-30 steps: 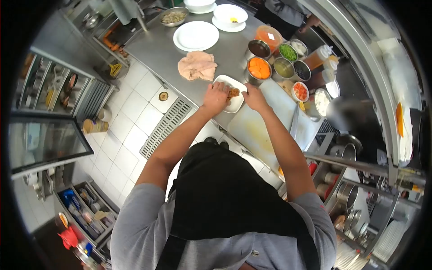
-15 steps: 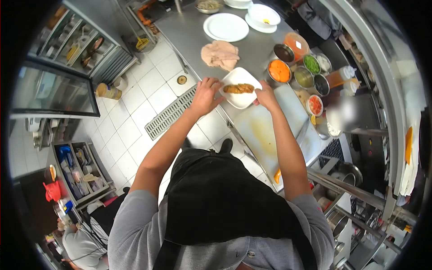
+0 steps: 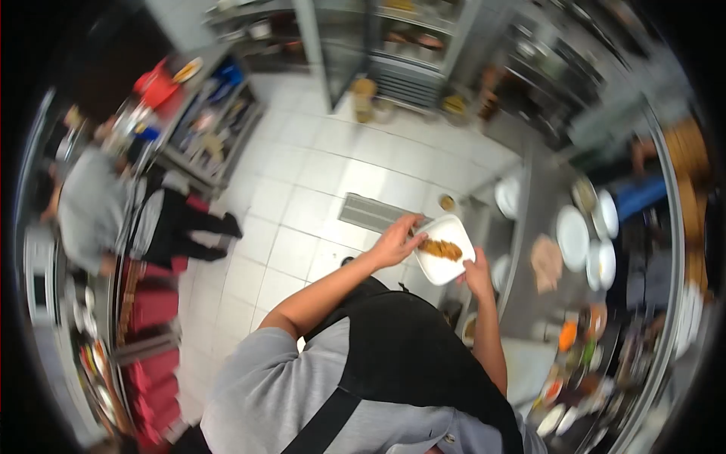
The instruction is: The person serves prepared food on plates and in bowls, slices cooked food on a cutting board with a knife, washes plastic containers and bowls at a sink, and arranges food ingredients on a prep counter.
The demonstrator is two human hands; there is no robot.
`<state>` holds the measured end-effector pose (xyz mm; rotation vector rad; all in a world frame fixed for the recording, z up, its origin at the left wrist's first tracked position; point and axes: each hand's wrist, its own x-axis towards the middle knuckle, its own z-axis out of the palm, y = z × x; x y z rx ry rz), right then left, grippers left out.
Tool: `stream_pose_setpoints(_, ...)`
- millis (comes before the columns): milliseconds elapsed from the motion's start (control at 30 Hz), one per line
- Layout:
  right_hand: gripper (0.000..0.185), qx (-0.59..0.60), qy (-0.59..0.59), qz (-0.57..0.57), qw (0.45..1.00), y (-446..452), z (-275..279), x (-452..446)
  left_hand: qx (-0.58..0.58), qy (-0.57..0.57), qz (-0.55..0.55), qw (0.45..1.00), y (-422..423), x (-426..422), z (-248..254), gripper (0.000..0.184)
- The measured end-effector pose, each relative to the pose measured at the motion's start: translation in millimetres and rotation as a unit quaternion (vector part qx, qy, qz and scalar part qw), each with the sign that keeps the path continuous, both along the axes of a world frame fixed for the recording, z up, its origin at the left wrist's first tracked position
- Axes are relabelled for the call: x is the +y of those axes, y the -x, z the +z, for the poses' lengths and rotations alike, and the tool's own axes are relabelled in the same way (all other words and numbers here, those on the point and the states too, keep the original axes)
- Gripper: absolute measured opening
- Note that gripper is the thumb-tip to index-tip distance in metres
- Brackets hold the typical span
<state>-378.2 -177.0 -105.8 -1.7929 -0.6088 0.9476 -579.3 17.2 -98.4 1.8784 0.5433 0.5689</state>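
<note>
Both hands carry a white squarish dish (image 3: 437,271) in front of my apron, above the tiled floor. A strip of browned, sliced food (image 3: 442,249) lies across the middle of it; I cannot tell its exact kind. My left hand (image 3: 401,240) grips the dish's left rim, with fingers at the upper corner. On the opposite side my right hand (image 3: 476,272) has its thumb over the rim and its other fingers mostly hidden beneath.
The steel counter (image 3: 527,303) runs along my right, with white plates (image 3: 572,238), a pinkish cloth (image 3: 546,262) and a cutting board (image 3: 528,371). To the left a person in grey (image 3: 91,200) stands by a shelf unit (image 3: 204,136). A floor drain (image 3: 376,212) lies ahead.
My body has turned left, away from the counter, which now sits on the right of the view. The dish has moved with my hands from the counter's edge to over the floor.
</note>
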Motion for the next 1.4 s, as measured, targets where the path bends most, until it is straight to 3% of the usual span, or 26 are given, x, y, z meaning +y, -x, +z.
stream_pose_setpoints(67,0.028,0.057,-0.01,0.068,0.996,18,-6,52,0.109,0.083,0.023,0.99,43,35,3,0.048)
stream_pose_setpoints(133,0.027,0.056,0.015,0.15,0.987,42,-8,111,0.128,0.204,0.01,0.971,88,66,11,0.041)
stream_pose_setpoints(233,0.027,0.074,0.037,0.237,0.968,75,-20,193,0.15,0.215,0.047,0.964,142,107,-17,0.031)
stream_pose_setpoints(500,0.033,0.087,0.05,0.405,0.909,146,-7,357,0.01,0.371,0.196,0.908,237,180,-30,0.026)
stream_pose_setpoints(633,0.032,0.182,0.029,0.348,0.919,144,-21,411,-0.055,0.427,0.289,0.855,250,235,-51,0.026)
stream_pose_setpoints(800,0.027,0.155,0.081,0.352,0.92,101,-80,463,-0.119,0.403,0.394,0.817,279,344,-82,0.028)
stream_pose_setpoints(900,0.023,0.14,0.17,0.295,0.93,90,-78,502,-0.153,0.336,0.473,0.8,307,422,-80,0.029)
stream_pose_setpoints(1000,0.021,0.112,0.203,0.313,0.921,92,-84,561,-0.199,0.334,0.541,0.746,343,504,-64,0.028)
stream_pose_setpoints(1167,0.029,0.009,0.181,0.464,0.867,127,-71,672,-0.273,0.28,0.622,0.679,414,639,-77,0.028)
stream_pose_setpoints(1300,0.033,0.031,0.137,0.442,0.886,166,-60,739,-0.311,0.287,0.649,0.633,473,754,-84,0.028)
stream_pose_setpoints(1400,0.033,-0.029,0.154,0.427,0.891,180,-63,760,-0.31,0.285,0.659,0.623,521,838,-105,0.026)
